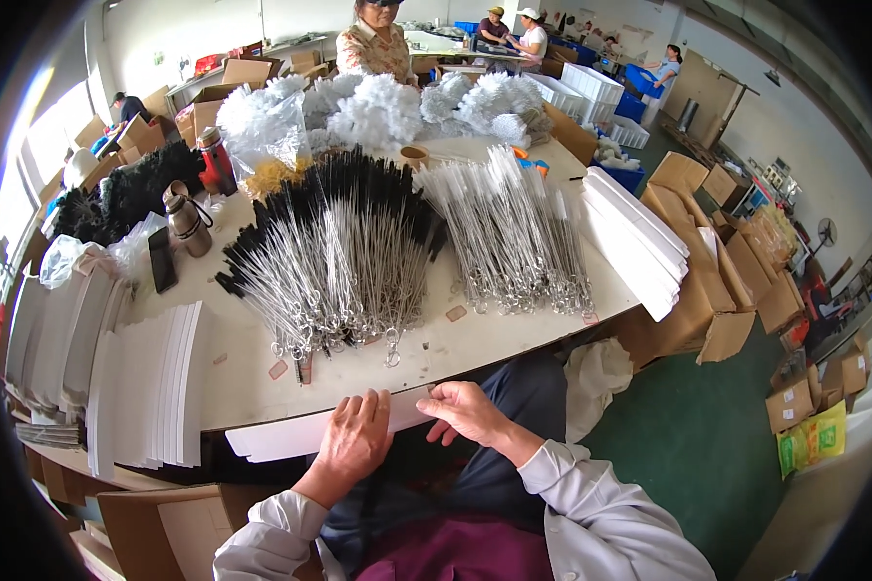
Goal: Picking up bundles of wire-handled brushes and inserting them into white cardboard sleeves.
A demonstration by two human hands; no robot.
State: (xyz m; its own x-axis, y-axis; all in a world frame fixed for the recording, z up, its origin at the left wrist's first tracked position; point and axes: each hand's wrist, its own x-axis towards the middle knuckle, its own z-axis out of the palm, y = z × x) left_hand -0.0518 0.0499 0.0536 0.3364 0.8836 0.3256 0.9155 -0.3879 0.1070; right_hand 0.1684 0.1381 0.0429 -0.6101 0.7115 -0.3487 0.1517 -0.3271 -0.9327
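A long white card strip [276,438] lies along the table's front edge, close to my body. My left hand [354,436] is closed over its middle, fingers bent across the top; the thumb is hidden. At the strip's right end my right hand [470,412] pinches it between thumb and forefinger, the other fingers curled below. Just beyond my hands is a heap of thin wire brushes with black bristles [344,252], their looped ends toward me. To its right lies a second heap of wire brushes with white bristles [513,232].
White card strips are stacked at left [155,382] and at right [635,237]. A steel flask [188,223], a dark phone [163,259] and a red bottle [217,160] stand or lie at left. Bagged white bristly bundles [373,107] fill the far side, where a person [373,44] stands. Cardboard boxes [693,261] are at right.
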